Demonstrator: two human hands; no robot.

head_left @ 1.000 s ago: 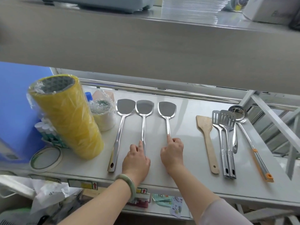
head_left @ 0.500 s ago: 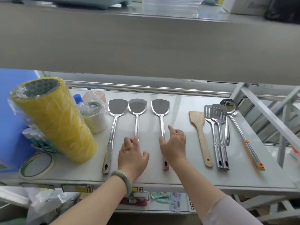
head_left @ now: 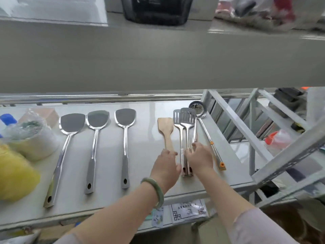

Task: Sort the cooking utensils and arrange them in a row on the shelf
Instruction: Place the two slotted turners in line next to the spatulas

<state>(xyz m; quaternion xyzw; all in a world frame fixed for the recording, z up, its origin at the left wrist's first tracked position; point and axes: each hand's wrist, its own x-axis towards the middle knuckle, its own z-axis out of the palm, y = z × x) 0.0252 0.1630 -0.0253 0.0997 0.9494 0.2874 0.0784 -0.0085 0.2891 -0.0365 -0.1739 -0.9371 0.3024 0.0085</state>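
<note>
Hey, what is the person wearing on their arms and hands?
The left hand is bare, with a smooth pale green bangle round the wrist. The right hand is bare too, no rings showing; a light lilac-grey sleeve covers that arm nearer the elbow.

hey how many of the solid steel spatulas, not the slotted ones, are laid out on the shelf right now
3. All lie side by side left of the hands: the left spatula, the middle spatula and the right spatula, heads away from the person. None looks hidden.
</note>
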